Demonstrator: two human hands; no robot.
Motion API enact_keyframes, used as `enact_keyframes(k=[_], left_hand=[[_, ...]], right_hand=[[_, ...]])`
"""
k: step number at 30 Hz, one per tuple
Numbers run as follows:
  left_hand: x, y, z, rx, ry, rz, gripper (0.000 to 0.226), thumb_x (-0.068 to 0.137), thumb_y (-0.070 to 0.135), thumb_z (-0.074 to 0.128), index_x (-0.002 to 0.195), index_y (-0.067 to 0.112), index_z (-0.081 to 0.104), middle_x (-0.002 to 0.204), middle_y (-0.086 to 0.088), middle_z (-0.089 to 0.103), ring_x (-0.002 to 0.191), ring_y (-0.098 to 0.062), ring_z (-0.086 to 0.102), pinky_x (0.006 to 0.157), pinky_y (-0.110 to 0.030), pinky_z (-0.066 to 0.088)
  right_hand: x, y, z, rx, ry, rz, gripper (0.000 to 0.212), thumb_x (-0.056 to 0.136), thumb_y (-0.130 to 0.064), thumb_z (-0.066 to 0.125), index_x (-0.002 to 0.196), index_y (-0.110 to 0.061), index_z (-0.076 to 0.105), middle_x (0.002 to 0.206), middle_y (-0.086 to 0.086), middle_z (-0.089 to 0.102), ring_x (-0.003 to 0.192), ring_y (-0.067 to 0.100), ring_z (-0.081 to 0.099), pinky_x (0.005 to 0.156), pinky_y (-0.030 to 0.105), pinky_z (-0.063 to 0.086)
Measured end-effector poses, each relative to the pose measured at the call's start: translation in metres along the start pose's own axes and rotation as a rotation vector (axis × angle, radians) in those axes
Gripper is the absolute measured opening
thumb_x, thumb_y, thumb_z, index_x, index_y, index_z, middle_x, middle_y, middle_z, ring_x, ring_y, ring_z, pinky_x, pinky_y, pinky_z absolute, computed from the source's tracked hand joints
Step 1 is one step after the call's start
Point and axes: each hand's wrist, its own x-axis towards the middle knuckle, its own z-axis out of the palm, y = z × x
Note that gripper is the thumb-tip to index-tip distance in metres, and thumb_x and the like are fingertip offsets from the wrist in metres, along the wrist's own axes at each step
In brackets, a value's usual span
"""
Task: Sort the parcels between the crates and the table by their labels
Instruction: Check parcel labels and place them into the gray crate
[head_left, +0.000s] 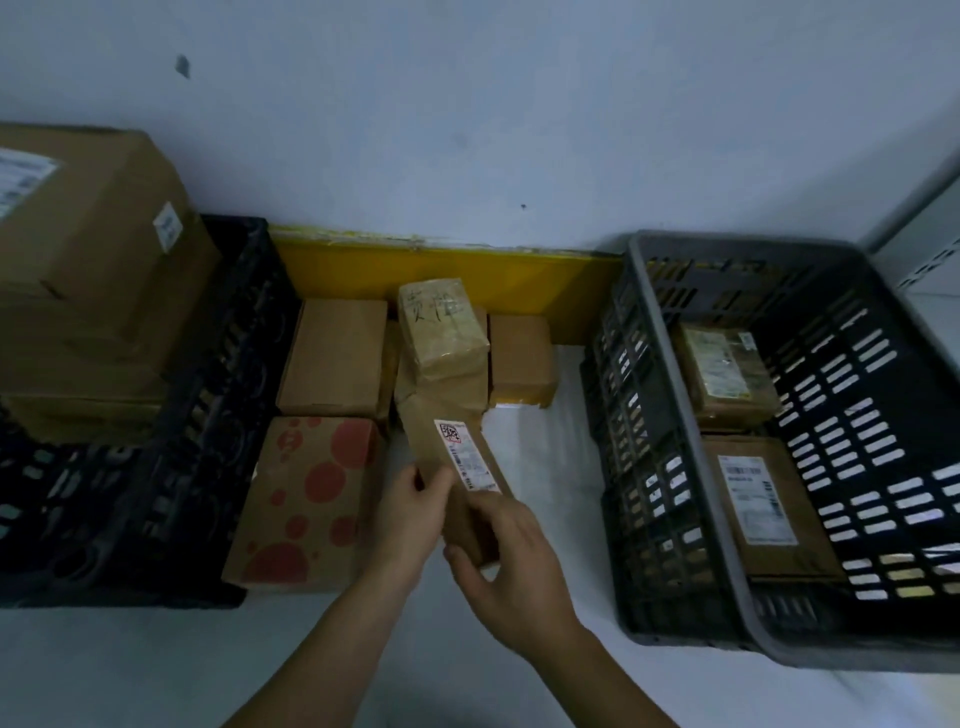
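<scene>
Parcel held over the bench, between both crates, long axis running away from the person. Left hand pinches its near-left edge; right hand grips the near end. Grey crate lies to the right, nearer the right hand; black crate to the left.

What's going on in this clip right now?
A person holds a long brown parcel in both hands, left hand and right hand, label up, over the white table. Other boxes sit between a black crate of large cartons and a grey crate holding two labelled parcels.
</scene>
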Motion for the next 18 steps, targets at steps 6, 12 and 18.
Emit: enact_keyframes(k=[6,12,18], left_hand=[[-0.009,0.004,-0.021,-0.115,0.037,0.009,0.024,0.099,0.021,0.054,0.096,0.019,0.077,0.093,-0.002,0.081,0.084,-0.020,0.078,0.070,-0.036,0.056],[-0.013,0.022,-0.030,-0.267,-0.022,-0.027,0.037,0.083,0.036,0.055,0.097,0.011,0.078,0.100,-0.015,0.081,0.099,-0.041,0.077,0.096,-0.069,0.056],[-0.009,0.043,-0.039,-0.083,-0.083,0.153,0.025,0.103,0.037,0.055,0.122,0.033,0.071,0.114,0.002,0.079,0.107,-0.021,0.075,0.092,-0.046,0.059]], right_hand=[[0.010,0.013,-0.013,-0.031,0.150,0.096,0.032,0.100,-0.044,0.057,0.127,-0.029,0.065,0.132,-0.016,0.062,0.125,0.006,0.055,0.102,0.032,0.052],[0.020,0.008,-0.031,0.319,0.001,0.415,0.041,0.103,-0.052,0.063,0.141,-0.050,0.047,0.129,-0.023,0.070,0.109,0.001,0.072,0.087,0.034,0.066],[0.032,-0.013,-0.064,0.423,0.039,0.323,0.040,0.109,-0.029,0.059,0.143,-0.048,0.050,0.118,-0.025,0.074,0.107,0.001,0.074,0.081,0.028,0.065]])
